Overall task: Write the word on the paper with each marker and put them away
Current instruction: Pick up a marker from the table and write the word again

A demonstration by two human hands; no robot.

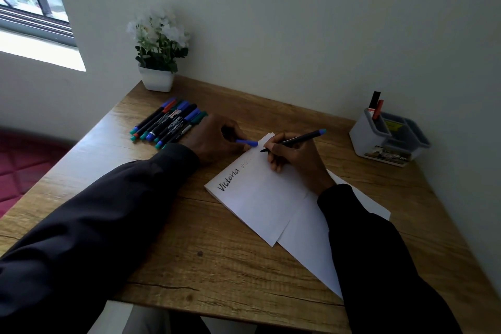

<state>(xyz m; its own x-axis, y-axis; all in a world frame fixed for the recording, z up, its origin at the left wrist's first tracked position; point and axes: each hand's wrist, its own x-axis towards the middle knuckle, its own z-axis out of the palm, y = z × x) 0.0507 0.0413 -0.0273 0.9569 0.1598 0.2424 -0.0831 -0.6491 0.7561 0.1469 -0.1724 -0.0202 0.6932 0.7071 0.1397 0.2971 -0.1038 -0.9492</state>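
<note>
Writing w/ the blue-ended marker (295, 140) looked to be the step in hand. The right grip (294, 157), centre-right of frame, was clamped round its barrel, nib down at the far corner of the top sheet of paper (260, 203). The left grip (214, 138), just left of it, pinched the blue cap (247, 142); whether its fingertips also pressed the sheet I couldn't tell.

A bold black "Victoria" (229, 183) ran along the sheet's left edge, w/ a fainter word (245, 165) after it, too pale to read.

To do it well:
- pin the sheet flat, since the nib sat v. near the edge & room looked short
- use light, even pressure
- recap straight after, the cap being at hand

The marker lay inside the right grip, paper under that hand's heel, cap just left of the nib.

The other markers (168, 123) lay in a row upper left of centre on the bench (189, 238), just beside the left grip. A grey-white organiser (390, 138), mid-right, held two pens (375, 106), prob. where the rest go.
</note>
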